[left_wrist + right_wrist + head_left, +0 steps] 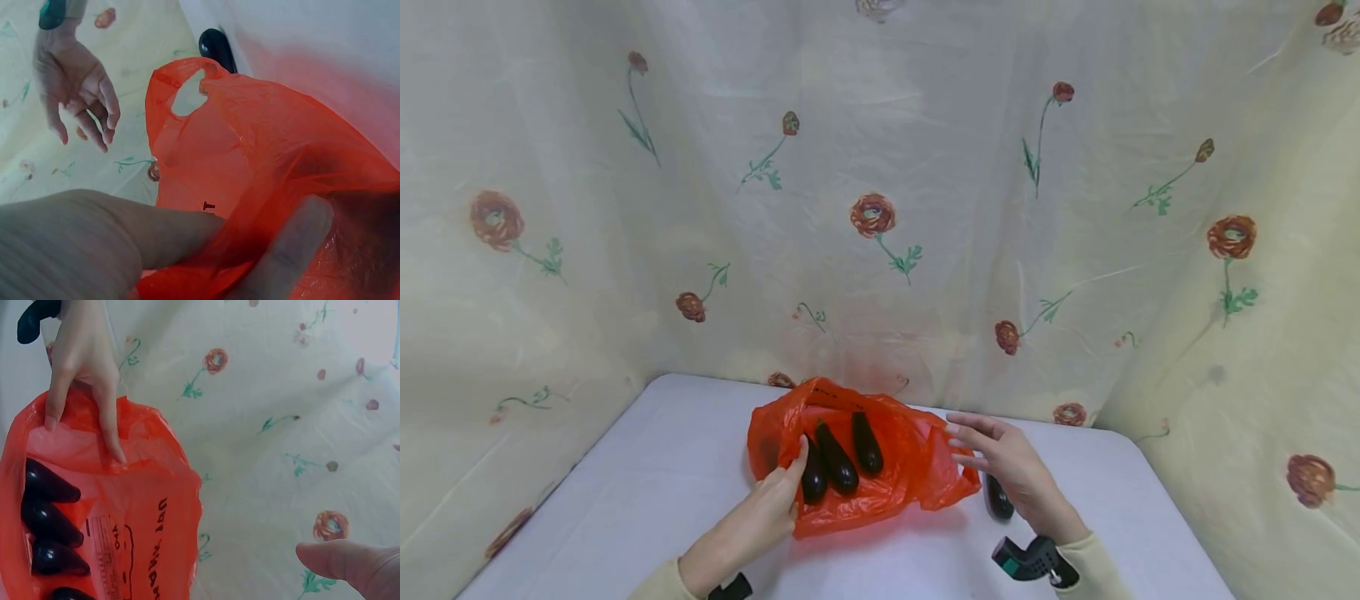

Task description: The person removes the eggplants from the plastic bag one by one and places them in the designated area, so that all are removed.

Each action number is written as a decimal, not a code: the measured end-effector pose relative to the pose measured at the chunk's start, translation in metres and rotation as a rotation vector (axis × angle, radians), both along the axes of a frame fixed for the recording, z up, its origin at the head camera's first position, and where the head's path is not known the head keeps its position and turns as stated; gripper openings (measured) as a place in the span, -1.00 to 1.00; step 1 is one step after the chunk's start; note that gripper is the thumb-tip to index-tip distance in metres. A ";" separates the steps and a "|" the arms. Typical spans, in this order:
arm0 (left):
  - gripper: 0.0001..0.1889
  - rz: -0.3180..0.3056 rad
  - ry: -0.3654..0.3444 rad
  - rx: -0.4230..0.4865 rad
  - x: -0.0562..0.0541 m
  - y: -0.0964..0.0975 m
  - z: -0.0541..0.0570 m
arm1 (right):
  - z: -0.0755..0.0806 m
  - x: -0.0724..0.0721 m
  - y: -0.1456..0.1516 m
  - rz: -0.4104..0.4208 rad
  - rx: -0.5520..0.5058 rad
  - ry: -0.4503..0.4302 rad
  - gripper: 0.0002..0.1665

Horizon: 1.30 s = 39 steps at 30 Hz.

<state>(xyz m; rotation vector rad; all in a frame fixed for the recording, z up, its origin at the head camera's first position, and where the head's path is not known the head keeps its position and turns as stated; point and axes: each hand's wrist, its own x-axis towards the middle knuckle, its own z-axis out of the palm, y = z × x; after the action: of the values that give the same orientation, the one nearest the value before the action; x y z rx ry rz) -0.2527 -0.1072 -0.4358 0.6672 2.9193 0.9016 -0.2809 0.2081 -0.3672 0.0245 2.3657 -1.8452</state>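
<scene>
A red plastic bag (895, 497) lies on the table with its mouth spread, and three dark eggplants (867, 447) show inside it. At the bag's left side my left hand (772, 500) pinches the rim between thumb and fingers; the thumb (297, 250) presses on the film in the left wrist view. My right hand (1011, 464) hovers by the bag's right end, fingers spread and holding nothing. In the left wrist view it stands apart from the bag. Another eggplant (998, 500) lies on the table, partly hidden by the right hand.
The white table (692, 450) has rounded far corners. Behind it and at both sides hangs a pale curtain (940, 308) with a flower print. Both wrists wear a dark camera; the right one (1037, 558) shows fully. A handle loop (169, 97) of the bag faces the right hand.
</scene>
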 end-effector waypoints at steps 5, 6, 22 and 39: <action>-0.10 -0.005 0.006 0.003 0.000 -0.001 0.001 | -0.001 -0.001 -0.011 0.004 -0.012 -0.016 -0.37; -0.10 -0.005 0.007 0.003 0.000 -0.001 0.001 | -0.002 -0.001 -0.013 0.008 -0.014 -0.019 -0.36; -0.11 -0.011 0.120 -0.018 0.001 -0.002 -0.002 | -0.017 -0.005 -0.035 0.066 -0.030 -0.052 -0.42; -0.09 -0.010 0.055 -0.015 0.001 -0.001 -0.001 | -0.036 -0.023 -0.054 0.122 -0.051 -0.056 -0.41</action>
<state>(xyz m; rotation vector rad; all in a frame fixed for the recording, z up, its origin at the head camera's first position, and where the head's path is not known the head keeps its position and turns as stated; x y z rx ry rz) -0.2522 -0.1080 -0.4368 0.7159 2.9644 0.8732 -0.3044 0.1544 -0.4034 -0.0712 2.2296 -1.8232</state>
